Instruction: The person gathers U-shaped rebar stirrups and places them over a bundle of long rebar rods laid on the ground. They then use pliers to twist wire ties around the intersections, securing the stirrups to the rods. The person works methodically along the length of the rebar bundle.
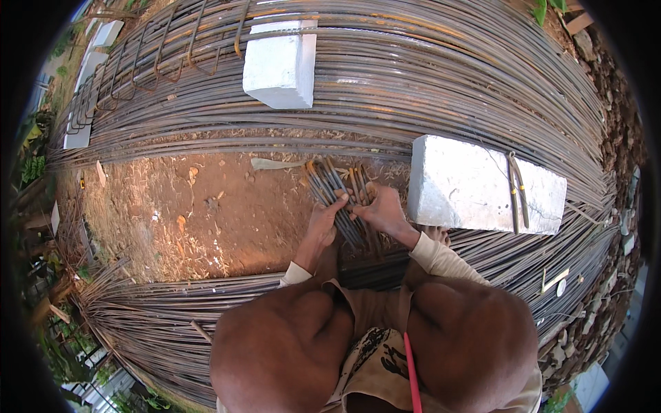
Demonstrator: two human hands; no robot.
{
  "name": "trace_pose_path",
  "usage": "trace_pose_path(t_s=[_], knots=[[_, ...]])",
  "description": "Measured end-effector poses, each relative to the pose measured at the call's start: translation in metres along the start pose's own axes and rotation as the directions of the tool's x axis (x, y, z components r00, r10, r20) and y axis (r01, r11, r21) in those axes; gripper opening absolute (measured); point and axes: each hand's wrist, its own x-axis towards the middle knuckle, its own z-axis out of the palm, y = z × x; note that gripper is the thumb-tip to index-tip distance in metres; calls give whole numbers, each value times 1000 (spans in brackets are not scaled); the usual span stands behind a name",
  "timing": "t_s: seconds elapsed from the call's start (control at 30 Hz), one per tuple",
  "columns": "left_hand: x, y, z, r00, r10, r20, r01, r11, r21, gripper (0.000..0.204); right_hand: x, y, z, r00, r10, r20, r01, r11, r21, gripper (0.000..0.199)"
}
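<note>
Between my knees and the far bars is a bundle of short steel rebar pieces [322, 184], rusty orange at their far ends. My left hand [322, 221] is closed on the bundle's near part, its thumb lying across the bars. My right hand [383, 208] comes in from the right, with thumb and fingers pinched together against the bundle, close to the left fingertips. Whatever sits in that pinch is too small to make out. The lower ends of the pieces slant down between my wrists.
A white block [482, 182] on my right carries dark pincers [516, 193] with yellow bands. Another white block [279, 65] stands among long rebars [413, 89] at the back. Brown soil [227, 213] lies left. Bent rebar frames [162, 51] stand far left; more long bars [158, 303] run beneath me.
</note>
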Motion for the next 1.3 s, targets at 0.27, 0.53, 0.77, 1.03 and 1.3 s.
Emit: trace_pose_path(t_s=[0.27, 0.53, 0.77, 1.03, 1.3], knots=[[-6, 14, -17, 995, 87, 43, -84, 995, -56, 23, 1, -4, -35, 991, 13, 130, -55, 946, 318, 21], [-9, 8, -6, 992, -3, 124, -17, 987, 161, 24, 18, 12, -9, 994, 31, 104, -84, 826, 557, 25], [-14, 6, -8, 990, 61, 128, -78, 988, 132, 20, 6, -13, -31, 996, 65, -57, -21, 822, 570, 43], [-11, 5, -8, 995, 29, 94, -41, 990, 138, 19, 1, -26, -42, 991, -26, -132, 86, 879, 468, 42], [-13, 4, -14, 997, 14, 75, -16, 999, 31, 19, -9, -50, -84, 985, -145, -96, 171, 720, 673, 42]])
